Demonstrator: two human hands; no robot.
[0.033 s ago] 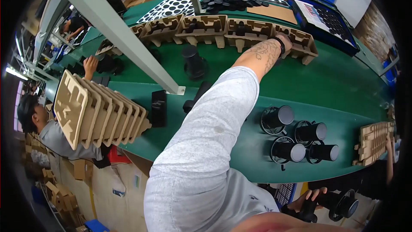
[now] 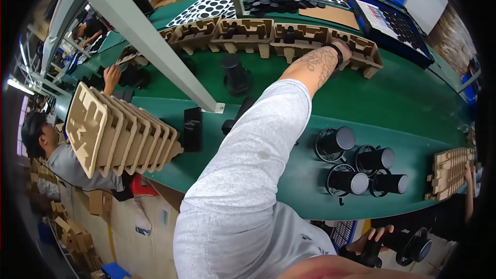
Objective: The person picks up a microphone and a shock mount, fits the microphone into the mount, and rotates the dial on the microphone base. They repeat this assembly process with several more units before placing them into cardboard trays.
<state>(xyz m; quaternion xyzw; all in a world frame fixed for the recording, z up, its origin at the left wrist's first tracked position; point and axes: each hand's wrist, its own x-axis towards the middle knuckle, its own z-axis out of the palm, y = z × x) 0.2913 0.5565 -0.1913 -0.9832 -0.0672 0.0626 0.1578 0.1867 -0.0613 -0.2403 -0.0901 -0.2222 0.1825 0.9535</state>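
My left hand [image 2: 341,50] reaches across the green bench into the rightmost brown moulded-pulp tray [image 2: 369,56]. A black band circles its wrist, and the fingers are hidden down at the tray, so their grip does not show. Low at the right edge of my body, my right hand [image 2: 373,238] is wrapped round a black cylindrical housing [image 2: 408,245] with a round ring frame at its end. Several similar black housings [image 2: 345,181] lie grouped on the near right of the bench. Another black cylindrical part [image 2: 235,75] stands beyond my left arm.
A grey metal post [image 2: 150,41] slants across the left. Near it are stacked pulp trays [image 2: 124,134] and a black rectangular object [image 2: 192,129]. Black discs [image 2: 271,1] and a blue bin [image 2: 392,26] lie beyond the tray row. Co-workers stand around the bench.
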